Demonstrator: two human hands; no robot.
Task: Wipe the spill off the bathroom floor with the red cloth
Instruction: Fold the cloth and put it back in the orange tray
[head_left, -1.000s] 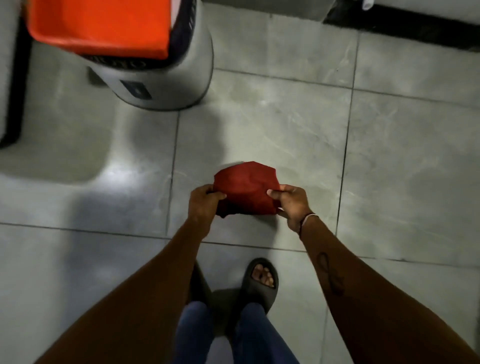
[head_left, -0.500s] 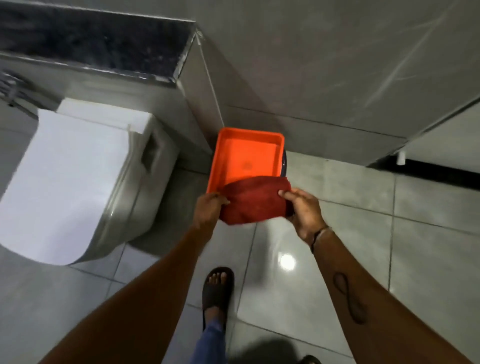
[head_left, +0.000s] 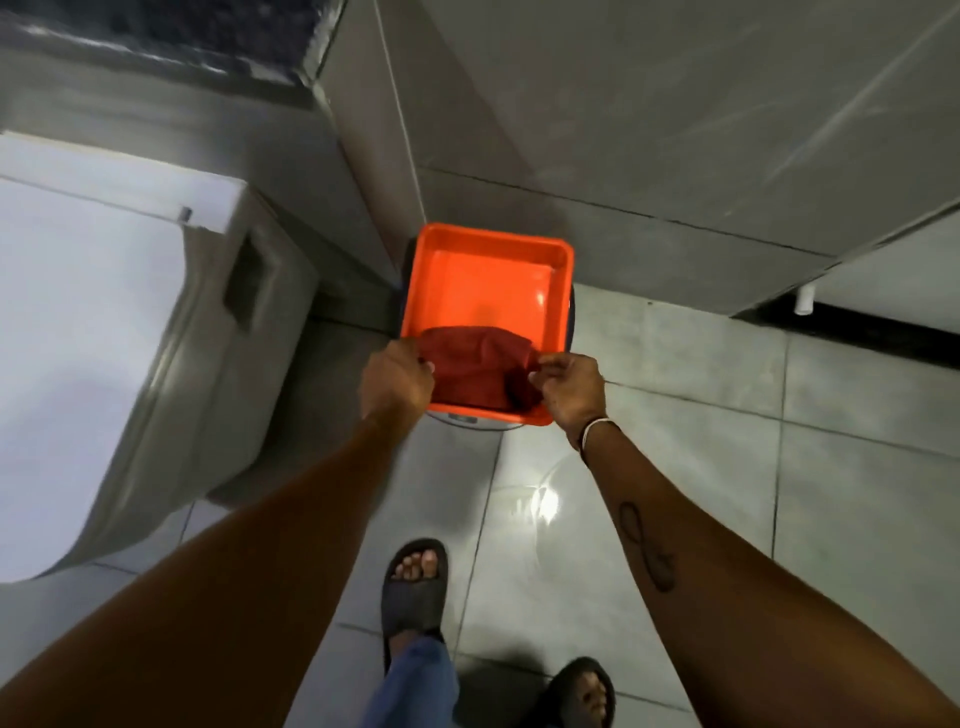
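Observation:
The red cloth (head_left: 475, 371) is folded and lies in the near half of an orange tray (head_left: 485, 275). My left hand (head_left: 397, 382) pinches its left edge and my right hand (head_left: 571, 387) pinches its right edge. The tray rests on top of a grey round bin (head_left: 478, 423), of which only a sliver shows under the tray's near rim. On the grey floor tiles just below my right wrist, a faint curved wet outline (head_left: 545, 483) shows around a bright light reflection.
A white toilet (head_left: 98, 332) with a closed lid fills the left side. Grey tiled walls rise behind the tray. My feet in dark sandals (head_left: 415, 582) stand on the floor tiles below. A dark gap runs under the wall at the right.
I have risen from the floor with the cloth held in both hands, carried it up to the orange tray, and it now rests inside the tray's near half.

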